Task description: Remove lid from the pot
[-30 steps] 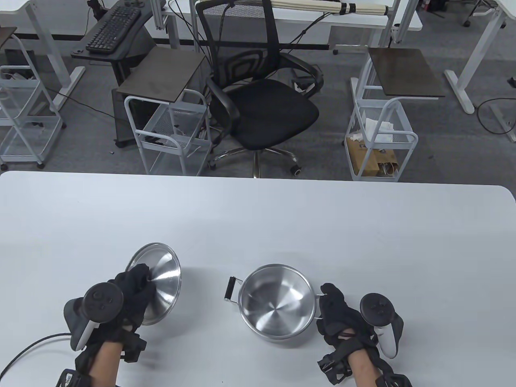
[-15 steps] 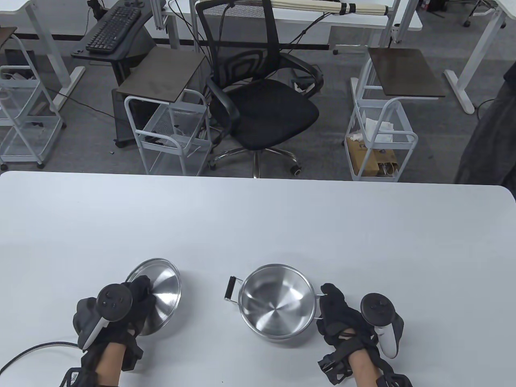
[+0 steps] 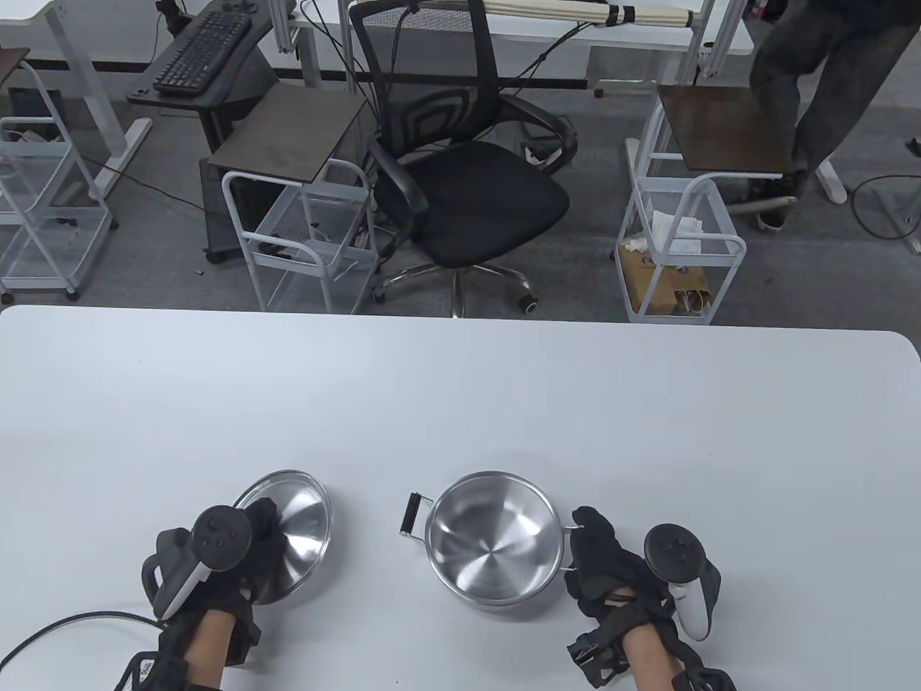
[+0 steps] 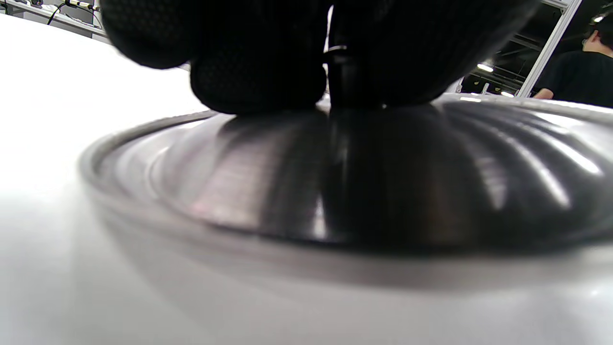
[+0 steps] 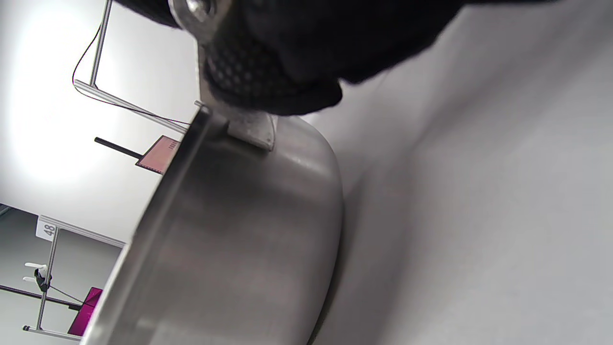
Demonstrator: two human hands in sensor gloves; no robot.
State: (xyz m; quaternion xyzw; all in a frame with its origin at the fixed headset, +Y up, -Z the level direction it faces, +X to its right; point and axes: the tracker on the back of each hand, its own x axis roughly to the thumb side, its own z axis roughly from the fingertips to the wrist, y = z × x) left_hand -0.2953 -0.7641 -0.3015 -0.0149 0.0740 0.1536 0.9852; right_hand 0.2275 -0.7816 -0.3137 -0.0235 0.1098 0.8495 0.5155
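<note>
lid [image 3: 302, 529]: under left hand [image 3: 237, 554] fingers [image 4: 258, 81] pinching its knob, low over desk [image 3: 460, 389] | pot [image 3: 493, 536]: uncovered, right hand [image 3: 611, 568] fingers gripping its side handle | readable: "48" tag [image 5: 49, 230]

Table view looks down; wrist views sit close beside lid [image 4: 383, 182] and pot [image 5: 230, 249].
</note>
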